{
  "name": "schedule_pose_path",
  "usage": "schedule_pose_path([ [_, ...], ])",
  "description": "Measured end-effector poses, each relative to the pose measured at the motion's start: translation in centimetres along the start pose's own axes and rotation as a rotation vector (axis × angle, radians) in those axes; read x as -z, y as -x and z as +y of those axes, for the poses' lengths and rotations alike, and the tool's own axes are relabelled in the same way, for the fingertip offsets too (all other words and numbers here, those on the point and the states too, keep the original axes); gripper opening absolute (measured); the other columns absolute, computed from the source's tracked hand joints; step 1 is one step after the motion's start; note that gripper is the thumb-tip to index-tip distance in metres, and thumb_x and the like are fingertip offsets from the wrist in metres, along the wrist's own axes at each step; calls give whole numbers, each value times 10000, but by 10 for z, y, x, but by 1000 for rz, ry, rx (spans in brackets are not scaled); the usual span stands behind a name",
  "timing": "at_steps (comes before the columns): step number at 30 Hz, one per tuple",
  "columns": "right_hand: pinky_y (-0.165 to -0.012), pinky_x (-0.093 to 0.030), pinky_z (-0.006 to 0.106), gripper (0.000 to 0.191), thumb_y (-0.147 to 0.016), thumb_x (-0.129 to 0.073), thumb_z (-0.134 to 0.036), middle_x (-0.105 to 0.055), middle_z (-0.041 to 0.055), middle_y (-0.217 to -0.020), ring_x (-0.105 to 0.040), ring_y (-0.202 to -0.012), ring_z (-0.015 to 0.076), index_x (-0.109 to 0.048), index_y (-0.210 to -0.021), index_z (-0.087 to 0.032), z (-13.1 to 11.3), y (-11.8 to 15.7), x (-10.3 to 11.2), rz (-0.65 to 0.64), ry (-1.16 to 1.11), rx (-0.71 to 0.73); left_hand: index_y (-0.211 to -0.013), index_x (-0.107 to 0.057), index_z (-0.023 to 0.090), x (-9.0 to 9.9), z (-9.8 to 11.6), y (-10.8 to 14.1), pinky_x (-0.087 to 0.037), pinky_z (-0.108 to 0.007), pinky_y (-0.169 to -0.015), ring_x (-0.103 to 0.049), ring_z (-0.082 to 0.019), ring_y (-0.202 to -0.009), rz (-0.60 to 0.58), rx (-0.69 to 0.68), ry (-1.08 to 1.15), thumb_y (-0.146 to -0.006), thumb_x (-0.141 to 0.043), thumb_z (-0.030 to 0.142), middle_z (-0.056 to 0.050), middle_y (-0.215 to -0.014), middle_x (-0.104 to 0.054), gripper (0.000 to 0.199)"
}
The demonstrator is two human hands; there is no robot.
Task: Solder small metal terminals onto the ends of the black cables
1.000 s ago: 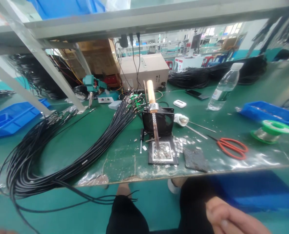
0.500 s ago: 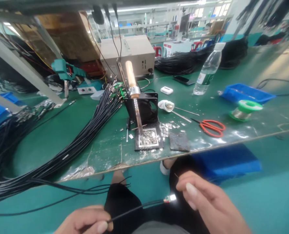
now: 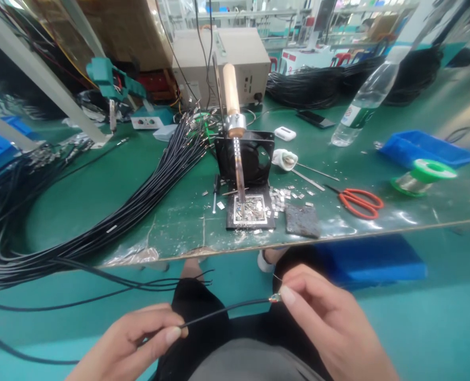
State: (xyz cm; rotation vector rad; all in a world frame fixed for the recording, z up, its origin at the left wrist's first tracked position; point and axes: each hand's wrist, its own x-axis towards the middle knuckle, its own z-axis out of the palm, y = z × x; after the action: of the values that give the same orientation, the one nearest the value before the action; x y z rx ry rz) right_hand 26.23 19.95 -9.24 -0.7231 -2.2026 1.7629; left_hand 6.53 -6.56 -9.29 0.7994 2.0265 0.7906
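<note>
Low over my lap, my left hand (image 3: 139, 336) pinches a black cable (image 3: 227, 308) between thumb and fingers. The cable runs right and slightly up to a small metal connector (image 3: 275, 298) at its end, with a bit of orange-red showing beside the metal. My right hand (image 3: 324, 312) is closed at that end, its thumb and fingertips on the connector, partly covering it. A thin wire (image 3: 277, 278) sticks out leftward from the right fingertips, above the connector.
On the green bench (image 3: 179, 227) a wooden-handled soldering iron (image 3: 232, 100) leans tip-down at a tray of metal bits (image 3: 250, 209), before a black fan (image 3: 245, 159). Red-handled scissors (image 3: 361, 202), a solder spool (image 3: 423, 177) and a bottle (image 3: 363, 111) stand right; bundled cables (image 3: 151, 196) lie left.
My right hand has come left and down onto the connector, which stood apart from it before. My left hand has risen slightly with the cable. The view has tilted down.
</note>
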Motion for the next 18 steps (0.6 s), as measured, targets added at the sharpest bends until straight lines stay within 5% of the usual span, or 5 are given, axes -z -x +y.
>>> schedule_pose_path([
  [5, -638, -484, 197, 379, -1036, -566, -457, -603, 20, -816, -570, -728, 120, -627, -761, -204, -1, -3, -4, 10, -12, 27, -1111, -812, 337, -13, 11, -6, -555, -275, -959, -718, -229, -1041, 68, -33, -75, -1002, -595, 548, -27, -1113, -771, 322],
  [10, -695, -504, 161, 313, -1050, -583, -407, -631, 9, -867, -599, -769, 97, -665, -818, -213, 0, -4, -7, -26, 14, 87, -1237, -788, 337, -33, 58, -24, -542, -252, -961, -718, -177, -1041, 15, -139, -19, -1046, -554, 436, 5, -1128, -778, 318],
  [14, -702, -516, 150, 294, -1045, -588, -395, -650, 6, -871, -623, -777, 91, -688, -833, -217, -2, -4, -9, -16, 23, 105, -1152, -809, 316, -44, 89, -38, -528, -225, -912, -717, -146, -985, 59, -244, 18, -1030, -589, 355, 29, -1049, -786, 255],
  [18, -654, -519, 159, 329, -1033, -583, -407, -654, 8, -814, -637, -724, 95, -695, -795, -210, -4, -4, -10, 22, 31, 124, -1044, -800, 308, -50, 94, -42, -519, -203, -811, -703, -111, -867, 53, -311, 37, -1048, -572, 305, 61, -944, -772, 228],
])
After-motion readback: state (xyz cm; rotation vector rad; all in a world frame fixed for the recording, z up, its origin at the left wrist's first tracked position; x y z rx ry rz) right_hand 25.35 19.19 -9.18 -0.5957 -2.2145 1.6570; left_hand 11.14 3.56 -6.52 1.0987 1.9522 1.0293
